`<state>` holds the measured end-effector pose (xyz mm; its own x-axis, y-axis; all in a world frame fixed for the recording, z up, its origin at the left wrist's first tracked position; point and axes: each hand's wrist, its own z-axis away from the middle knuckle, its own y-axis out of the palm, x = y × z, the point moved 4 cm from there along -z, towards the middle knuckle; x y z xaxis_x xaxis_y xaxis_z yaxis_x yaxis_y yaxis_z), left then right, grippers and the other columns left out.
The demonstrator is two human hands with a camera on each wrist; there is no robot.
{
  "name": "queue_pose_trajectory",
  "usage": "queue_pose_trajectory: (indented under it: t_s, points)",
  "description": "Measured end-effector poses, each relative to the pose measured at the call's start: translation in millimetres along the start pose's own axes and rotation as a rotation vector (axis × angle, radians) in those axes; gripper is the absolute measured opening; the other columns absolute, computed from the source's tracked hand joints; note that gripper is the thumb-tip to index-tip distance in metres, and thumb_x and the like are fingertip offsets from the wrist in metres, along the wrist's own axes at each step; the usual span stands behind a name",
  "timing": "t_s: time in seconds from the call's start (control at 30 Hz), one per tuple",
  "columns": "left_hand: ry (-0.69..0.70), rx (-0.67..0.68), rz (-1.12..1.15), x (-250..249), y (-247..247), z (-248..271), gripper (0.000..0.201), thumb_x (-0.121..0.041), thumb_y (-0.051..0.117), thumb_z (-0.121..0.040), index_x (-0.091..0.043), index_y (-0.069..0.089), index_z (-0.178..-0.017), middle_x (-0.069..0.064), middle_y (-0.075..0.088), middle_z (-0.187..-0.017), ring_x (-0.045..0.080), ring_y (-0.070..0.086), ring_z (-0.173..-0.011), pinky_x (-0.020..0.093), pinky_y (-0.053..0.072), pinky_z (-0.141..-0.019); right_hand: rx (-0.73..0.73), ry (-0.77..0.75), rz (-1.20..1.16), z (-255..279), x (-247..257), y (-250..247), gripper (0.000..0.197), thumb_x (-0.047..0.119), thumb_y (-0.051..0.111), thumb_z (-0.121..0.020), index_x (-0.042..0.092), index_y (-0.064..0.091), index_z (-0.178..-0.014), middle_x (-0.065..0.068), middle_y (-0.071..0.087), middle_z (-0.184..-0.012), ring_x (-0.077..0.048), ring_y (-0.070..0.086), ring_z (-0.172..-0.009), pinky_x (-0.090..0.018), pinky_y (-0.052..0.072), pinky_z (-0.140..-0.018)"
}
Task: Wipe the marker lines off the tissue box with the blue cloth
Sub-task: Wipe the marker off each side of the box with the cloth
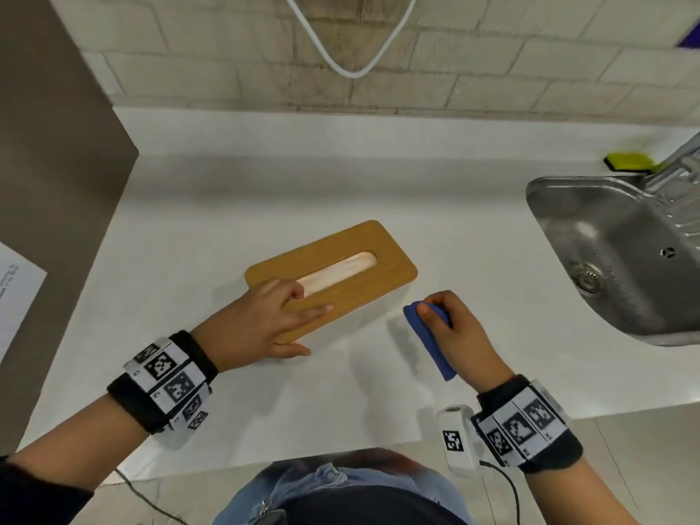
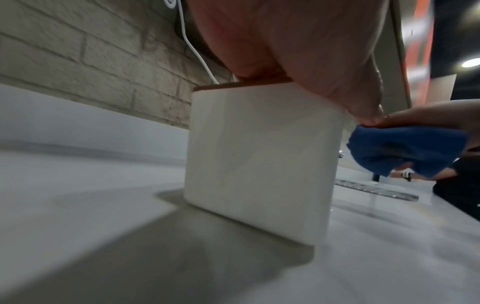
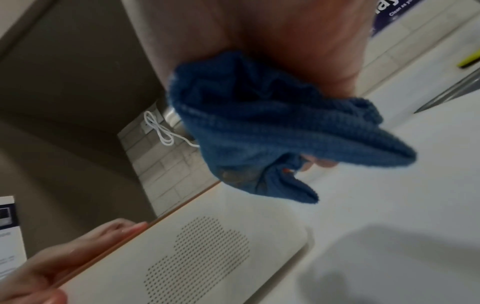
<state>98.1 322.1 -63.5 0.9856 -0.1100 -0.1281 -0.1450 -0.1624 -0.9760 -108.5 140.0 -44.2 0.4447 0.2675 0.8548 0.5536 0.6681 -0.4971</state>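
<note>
The tissue box [image 1: 360, 255] has a wooden lid with a long slot and lies slantwise on the white counter. Its white body [image 2: 259, 154] shows no marker lines, and the long side [image 3: 233, 257] carries a dotted pattern. My left hand [image 1: 303, 327] rests on the near-left end of the lid. The fingers [image 3: 116, 228] lie straight on the wood and the thumb [image 2: 363, 107] lies against the front side. My right hand [image 1: 435, 312] grips the bunched blue cloth [image 1: 432, 342] just off the box's near-right corner. The cloth [image 2: 405, 150] hangs clear of the box, with its free end [image 3: 259, 127] trailing down.
A steel sink [image 1: 538, 191] is set into the counter at the right, with a yellow-green sponge [image 1: 625, 161] behind it. A brown panel [image 1: 57, 183] with a paper sheet [image 1: 19, 289] walls off the left. A white cable [image 1: 352, 70] hangs on the brick wall.
</note>
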Motion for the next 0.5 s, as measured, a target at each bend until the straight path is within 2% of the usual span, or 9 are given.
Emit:
queue_pose_trajectory:
  t_s: [0.07,0.13,0.17,0.27,0.33,0.4,0.5]
  points:
    - [-0.021,0.055,-0.01,17.2,-6.2,5.5,0.056,-0.058,0.037,-0.087,-0.033,0.04,-0.136,0.01,0.055,-0.11,0.023,0.05,-0.096,0.031,0.046,-0.082,0.008,0.001,-0.006,-2.1,-1.0,-2.2,0.016,0.026,0.051,-0.093,0.011,0.054,-0.091,0.0,0.058,-0.08,0.001,0.055,-0.065,-0.008,0.042,-0.061]
    - [-0.106,0.104,0.018,35.0,-16.4,11.0,0.055,-0.061,0.038,-0.085,-0.036,0.043,-0.134,0.009,0.055,-0.115,0.025,0.05,-0.101,0.035,0.047,-0.086,0.013,0.003,-0.023,-3.7,-1.3,-4.5,0.017,0.027,0.052,-0.093,0.009,0.054,-0.093,-0.003,0.059,-0.085,-0.007,0.057,-0.072,-0.017,0.041,-0.065]
    - [-0.171,0.11,0.03,41.3,-22.4,12.4,0.057,-0.066,0.038,-0.083,-0.037,0.047,-0.131,0.007,0.055,-0.117,0.025,0.047,-0.105,0.038,0.045,-0.09,0.016,0.002,-0.029,-4.4,-0.9,-5.8,0.017,0.026,0.053,-0.093,0.009,0.054,-0.094,-0.005,0.06,-0.088,-0.01,0.057,-0.075,-0.018,0.04,-0.066]
    - [-0.365,0.033,0.045,34.8,-39.4,1.9,0.072,-0.08,0.029,-0.075,-0.031,0.062,-0.115,0.005,0.056,-0.119,0.026,0.045,-0.113,0.045,0.038,-0.1,0.069,0.036,-0.081,-4.0,-0.8,-8.1,0.014,0.02,0.061,-0.088,0.015,0.052,-0.098,-0.005,0.058,-0.104,-0.009,0.057,-0.088,-0.01,0.044,-0.067]
    - [-0.429,0.001,0.053,8.1,-38.5,-21.5,0.077,-0.082,0.026,-0.073,-0.027,0.06,-0.115,0.005,0.055,-0.12,0.027,0.047,-0.113,0.046,0.039,-0.1,0.158,0.09,-0.087,-2.6,-5.7,-8.6,0.038,0.021,0.063,-0.073,0.02,0.048,-0.109,-0.004,0.052,-0.117,-0.014,0.054,-0.103,-0.011,0.044,-0.071]
    - [-0.459,-0.013,0.065,-21.1,-21.8,-49.0,0.075,-0.078,0.033,-0.072,-0.026,0.052,-0.123,0.005,0.055,-0.119,0.026,0.048,-0.111,0.043,0.038,-0.098,0.234,0.12,-0.084,-0.7,-8.1,-10.3,0.057,0.018,0.056,-0.061,0.022,0.046,-0.117,-0.002,0.048,-0.125,-0.016,0.051,-0.111,-0.014,0.043,-0.074]
    - [-0.582,-0.097,0.081,-42.3,4.4,-83.0,0.075,-0.07,0.041,-0.072,-0.02,0.046,-0.128,0.01,0.052,-0.118,0.029,0.048,-0.109,0.042,0.039,-0.095,0.257,0.115,-0.097,-1.6,-12.1,-14.3,0.062,-0.003,0.063,-0.068,0.019,0.045,-0.123,0.003,0.053,-0.119,-0.015,0.054,-0.108,-0.01,0.048,-0.07]
